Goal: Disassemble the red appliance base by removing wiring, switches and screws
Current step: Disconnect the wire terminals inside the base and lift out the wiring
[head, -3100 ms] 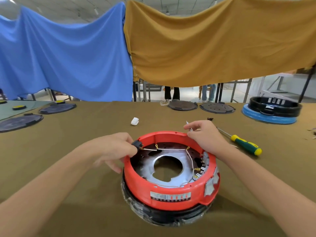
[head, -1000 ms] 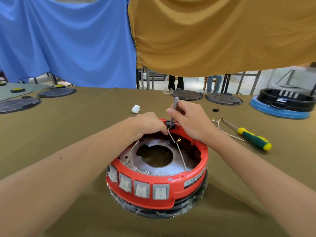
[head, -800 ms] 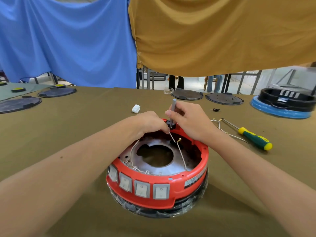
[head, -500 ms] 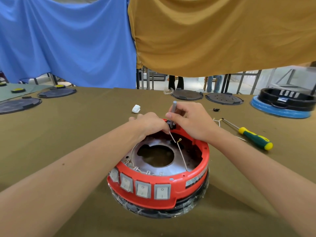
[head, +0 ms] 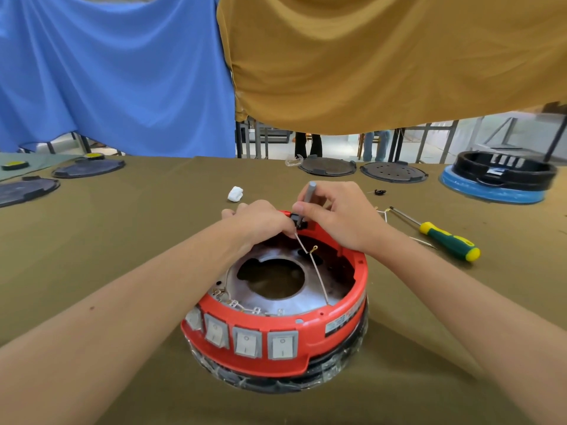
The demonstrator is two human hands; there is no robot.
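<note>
The left hand (head: 260, 220) covers its own fingertips and part of the red base's (head: 337, 317) far rim.

Red appliance base (head: 310, 338) sits upside-down on the bench (head: 122, 240), open ring facing up, four grey rocker switches (head: 245, 340) lined along its near wall. A thin wire (head: 317, 274) runs across the metal plate (head: 242, 289) to a small black part (head: 299, 222) at the far rim.
</note>
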